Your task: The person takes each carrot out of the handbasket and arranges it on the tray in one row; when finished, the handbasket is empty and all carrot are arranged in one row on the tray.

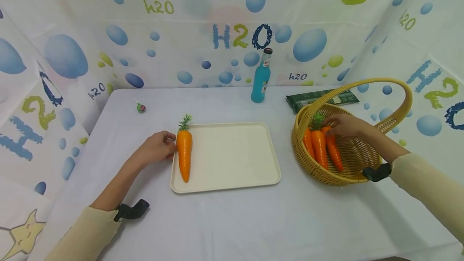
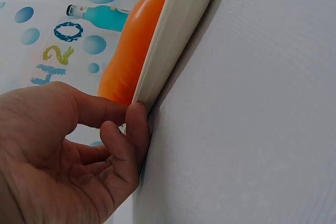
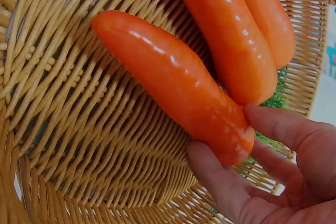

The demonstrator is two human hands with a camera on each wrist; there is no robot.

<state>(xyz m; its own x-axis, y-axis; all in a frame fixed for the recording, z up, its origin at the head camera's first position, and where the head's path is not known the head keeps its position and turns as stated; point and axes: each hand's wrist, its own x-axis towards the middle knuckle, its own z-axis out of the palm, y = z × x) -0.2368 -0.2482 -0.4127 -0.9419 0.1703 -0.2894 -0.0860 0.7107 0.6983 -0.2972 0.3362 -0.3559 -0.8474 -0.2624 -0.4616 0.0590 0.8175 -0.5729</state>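
Observation:
My left hand [image 1: 157, 147] is at the left rim of a cream rectangular tray [image 1: 232, 156], pinching that rim between thumb and finger in the left wrist view. One orange carrot [image 1: 185, 156] with a green leafy top lies lengthwise on the tray's left side, beside the fingers. Inside a yellow wicker basket [image 1: 337, 179], my right hand [image 1: 344, 126] grips the thick end of a carrot [image 3: 168, 72] between thumb and fingers. Two more carrots [image 3: 226, 30] lie against each other next to it in the basket; their green tops are partly hidden.
The basket's tall handle [image 1: 404, 96] arches over the right forearm. Behind the basket lies a dark green packet [image 1: 308, 97]. A bottle of blue drink [image 1: 261, 79] stands behind the tray, and a small wrapped lollipop [image 1: 140, 108] lies at the back left of the white-covered table [image 1: 224, 224].

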